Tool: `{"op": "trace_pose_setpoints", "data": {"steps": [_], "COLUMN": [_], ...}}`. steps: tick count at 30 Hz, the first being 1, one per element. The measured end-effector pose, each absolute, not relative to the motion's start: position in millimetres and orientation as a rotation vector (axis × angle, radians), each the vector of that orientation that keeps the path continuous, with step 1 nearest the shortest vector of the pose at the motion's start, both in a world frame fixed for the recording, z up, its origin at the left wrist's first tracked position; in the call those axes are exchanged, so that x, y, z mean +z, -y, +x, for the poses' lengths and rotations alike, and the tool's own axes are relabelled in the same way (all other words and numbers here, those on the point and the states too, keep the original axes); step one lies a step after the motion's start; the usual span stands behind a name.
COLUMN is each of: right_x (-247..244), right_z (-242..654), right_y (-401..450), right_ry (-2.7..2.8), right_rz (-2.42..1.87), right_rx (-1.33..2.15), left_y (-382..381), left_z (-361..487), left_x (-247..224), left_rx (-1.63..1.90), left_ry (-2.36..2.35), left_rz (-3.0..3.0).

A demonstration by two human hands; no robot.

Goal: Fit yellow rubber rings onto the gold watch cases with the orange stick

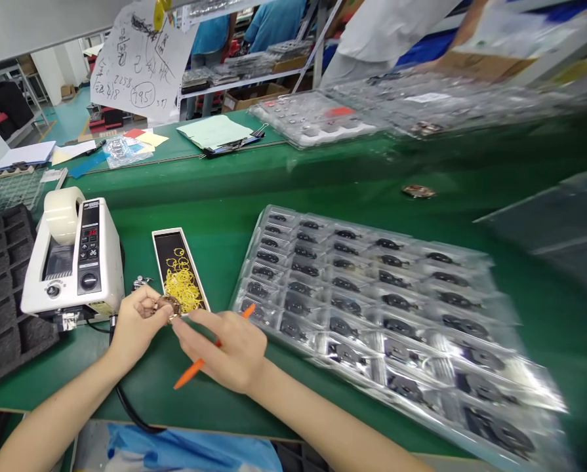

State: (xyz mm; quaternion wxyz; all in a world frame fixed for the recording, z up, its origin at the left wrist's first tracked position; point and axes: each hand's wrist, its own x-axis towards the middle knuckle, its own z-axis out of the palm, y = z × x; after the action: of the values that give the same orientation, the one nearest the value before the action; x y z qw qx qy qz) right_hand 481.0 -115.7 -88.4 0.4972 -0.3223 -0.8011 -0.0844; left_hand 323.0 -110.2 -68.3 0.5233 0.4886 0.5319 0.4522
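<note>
One small bronze part [169, 307], ring-like but detail unclear, pinched in left hand [136, 322] between thumb and fingertips, held above table [148, 393]. Part looks light, stiff, easily dropped; best held by edges. Right hand [230, 351] clasps orange pen [199, 362], fingertips reaching part. Forearms angle inward from table's near edge. Just beyond, yellow rubber bands [181, 283] in black box [168, 252]; tape dispenser [74, 257] left; clear tray [268, 216] of dark parts [303, 269] right.

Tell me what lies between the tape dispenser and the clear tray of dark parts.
The head view shows a narrow black box holding yellow rubber bands there.
</note>
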Motion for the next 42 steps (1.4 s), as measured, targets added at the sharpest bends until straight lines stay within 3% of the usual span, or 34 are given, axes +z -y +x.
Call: {"op": "trace_pose_setpoints", "data": {"steps": [6, 12, 19, 29, 42], "right_x": [-90, -95, -95, -97, -103], "right_z": [477, 479, 481, 476, 472], "right_y": [106, 102, 96, 100, 102], "right_ry": [1.962, 1.97, 1.972, 1.937, 1.91], "right_rz": [-0.957, -0.838, -0.684, -0.74, -0.807], "right_rx": [-0.273, -0.17, -0.285, -0.241, -0.178], "left_y": [118, 125, 127, 132, 126], "left_z": [328, 330, 330, 327, 331], "left_x": [-68, -71, -77, -81, -78], "left_rx": [1.029, 1.057, 1.082, 1.116, 1.088], "left_ry": [-1.144, -1.137, -1.185, -1.241, -1.183], "left_rz": [1.076, 1.164, 1.267, 1.445, 1.168]}}
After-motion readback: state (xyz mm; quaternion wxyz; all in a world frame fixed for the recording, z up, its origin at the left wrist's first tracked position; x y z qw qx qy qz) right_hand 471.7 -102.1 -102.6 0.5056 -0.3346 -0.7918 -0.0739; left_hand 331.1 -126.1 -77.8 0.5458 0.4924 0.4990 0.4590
